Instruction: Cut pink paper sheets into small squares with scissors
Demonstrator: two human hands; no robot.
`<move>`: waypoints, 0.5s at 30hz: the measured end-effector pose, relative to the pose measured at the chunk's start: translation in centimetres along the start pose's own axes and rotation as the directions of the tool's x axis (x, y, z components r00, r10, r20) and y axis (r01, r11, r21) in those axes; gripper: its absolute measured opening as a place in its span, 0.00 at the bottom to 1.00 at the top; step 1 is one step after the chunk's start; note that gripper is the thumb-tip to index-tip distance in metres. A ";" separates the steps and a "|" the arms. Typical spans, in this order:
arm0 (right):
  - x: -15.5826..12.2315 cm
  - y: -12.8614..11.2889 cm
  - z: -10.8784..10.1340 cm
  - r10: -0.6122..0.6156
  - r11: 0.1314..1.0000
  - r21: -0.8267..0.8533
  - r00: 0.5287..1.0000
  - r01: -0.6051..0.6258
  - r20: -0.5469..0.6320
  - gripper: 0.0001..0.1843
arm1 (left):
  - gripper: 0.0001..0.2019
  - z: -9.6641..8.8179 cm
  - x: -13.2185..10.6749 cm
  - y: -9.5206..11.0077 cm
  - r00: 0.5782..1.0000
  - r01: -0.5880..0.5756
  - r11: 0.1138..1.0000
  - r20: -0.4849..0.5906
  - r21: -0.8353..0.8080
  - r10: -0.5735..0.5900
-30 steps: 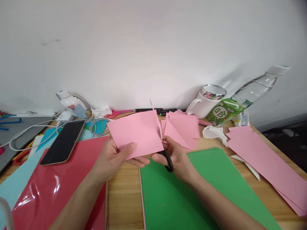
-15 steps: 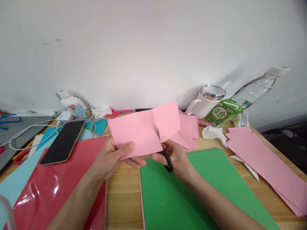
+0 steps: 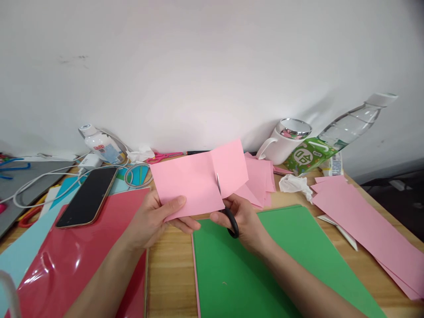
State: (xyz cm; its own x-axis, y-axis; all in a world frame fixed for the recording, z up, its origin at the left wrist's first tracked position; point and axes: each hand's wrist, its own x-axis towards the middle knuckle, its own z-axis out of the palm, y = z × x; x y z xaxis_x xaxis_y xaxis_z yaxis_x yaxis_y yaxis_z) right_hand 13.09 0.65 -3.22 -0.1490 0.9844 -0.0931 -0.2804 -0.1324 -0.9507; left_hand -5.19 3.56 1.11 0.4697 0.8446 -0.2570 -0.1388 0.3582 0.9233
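My left hand (image 3: 164,212) pinches the lower left part of a pink sheet of paper (image 3: 185,181), thumb on top and fingers beneath. Black-handled scissors (image 3: 229,221) are in my right hand (image 3: 243,221), with their blades in a cut that runs up from the sheet's lower edge. To the right of the cut, the pink flap bends away and is still joined at the top. Behind the flap lie several pink paper pieces (image 3: 260,176). Below my hands is a stack of green paper (image 3: 258,260) on the wooden table (image 3: 170,269).
At left lie a phone (image 3: 88,196), a red plastic-covered pack (image 3: 109,221) and a white cable. A small bottle (image 3: 102,143) and pink scissors (image 3: 164,157) sit by the wall. At right are a white mug (image 3: 281,143), a water bottle (image 3: 353,121), crumpled tissue (image 3: 296,185) and pink strips (image 3: 367,229).
The pink flap on the right has bent very slightly further to the left. Both hands and the scissors are almost where they were.
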 end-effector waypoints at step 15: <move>-0.1 0.0 -0.1 0.027 1.000 0.005 1.000 -0.027 -0.009 0.26 | 0.08 0.0 0.1 0.2 1.000 0.007 1.000 0.000 -0.026 -0.007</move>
State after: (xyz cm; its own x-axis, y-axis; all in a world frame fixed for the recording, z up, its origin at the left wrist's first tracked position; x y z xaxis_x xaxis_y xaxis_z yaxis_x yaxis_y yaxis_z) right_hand 13.20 0.61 -3.23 -0.1478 0.9815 -0.1219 -0.2808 -0.1598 -0.9464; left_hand -5.17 3.71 1.24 0.4709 0.8420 -0.2630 -0.1585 0.3741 0.9138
